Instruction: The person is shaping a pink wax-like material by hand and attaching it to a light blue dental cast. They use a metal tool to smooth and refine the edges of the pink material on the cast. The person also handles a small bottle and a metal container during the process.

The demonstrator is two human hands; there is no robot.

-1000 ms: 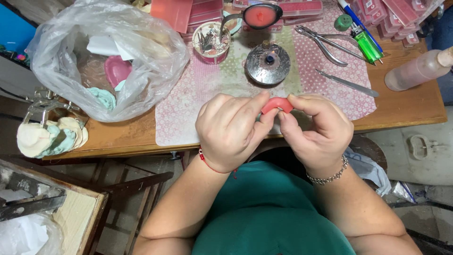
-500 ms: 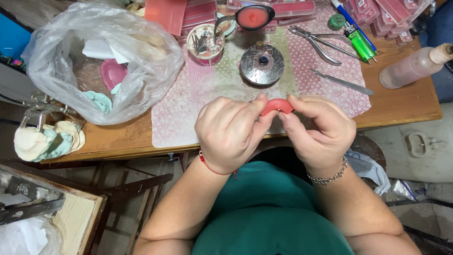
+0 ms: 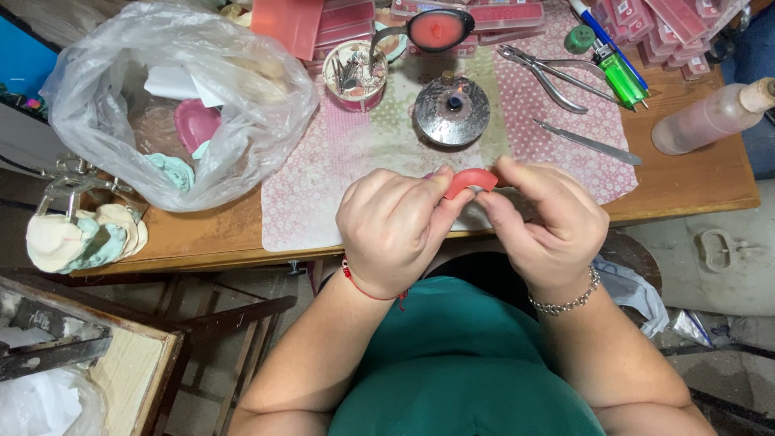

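Wax strip point(image 3: 471, 179) steady between hands.

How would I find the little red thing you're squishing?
Look at the front edge of the wooden table, where the left hand and right hand meet. Pinched between them is a curved red strip, the only red thing off the table.

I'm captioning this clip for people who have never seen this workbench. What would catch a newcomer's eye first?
First, the curved red wax strip pinched between the left hand and right hand at the table's near edge. Just beyond it a small metal burner shows a flame on the pink patterned mat. At far left bulges a crumpled clear plastic bag.
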